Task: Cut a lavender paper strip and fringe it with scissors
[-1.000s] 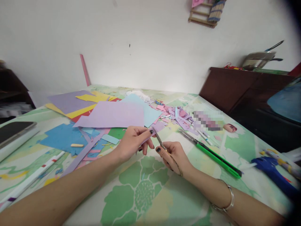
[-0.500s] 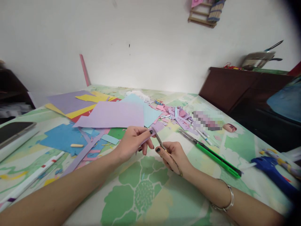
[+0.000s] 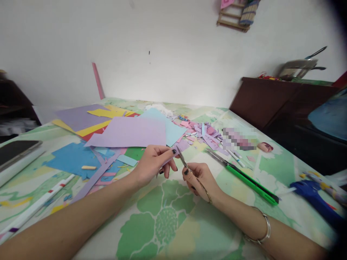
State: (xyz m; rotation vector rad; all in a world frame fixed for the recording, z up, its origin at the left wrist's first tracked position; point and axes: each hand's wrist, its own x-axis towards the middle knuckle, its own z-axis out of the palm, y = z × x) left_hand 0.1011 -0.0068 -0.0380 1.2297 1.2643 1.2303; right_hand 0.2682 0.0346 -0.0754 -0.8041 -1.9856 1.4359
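Shifting scissors [image 3: 187,167] slightly since earlier in a curled right hand [image 3: 205,182], pinching purple paper [image 3: 176,155] in a closed left hand [image 3: 151,162], risking nicks from close blades [image 3: 181,154].

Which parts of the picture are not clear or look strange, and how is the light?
Head view: soft, even light, the wall brightest near its middle; black shading cuts the right-hand corners; a mosaic patch hides something beside the paper scraps; the blue tool is smeared near the right edge, while the scissors are fairly clear.
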